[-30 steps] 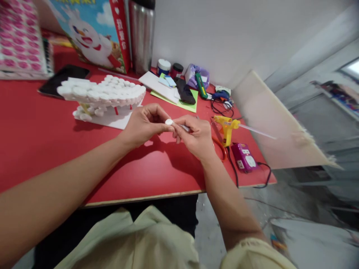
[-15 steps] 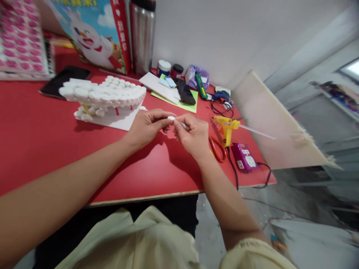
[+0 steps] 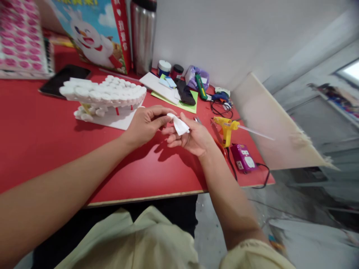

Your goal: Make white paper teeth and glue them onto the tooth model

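Between the thumb and forefinger of my left hand (image 3: 147, 125) is one gathered end of a white tissue-like piece (image 3: 181, 126). It fans out into a loose flap over the fingers of my right hand (image 3: 190, 136). That hand is palm up with its fingers spread, and the flap lies against them without being gripped. Left of my hands stands a white model (image 3: 103, 93) made of rows of small rounded white pads. Red and yellow supports carry it on a white board (image 3: 117, 121).
A yellow glue gun (image 3: 227, 129) and a purple power socket box (image 3: 243, 157) are at the right of the red table (image 3: 126, 183). Behind are a green cutter (image 3: 201, 86), small jars (image 3: 164, 68), a steel bottle (image 3: 143, 37) and a phone-like black slab (image 3: 52, 87).
My right hand has uncurled from its pinch and turned palm up. The white piece, bunched small before, now shows its flap spread out. My left hand has stayed nearly in place.
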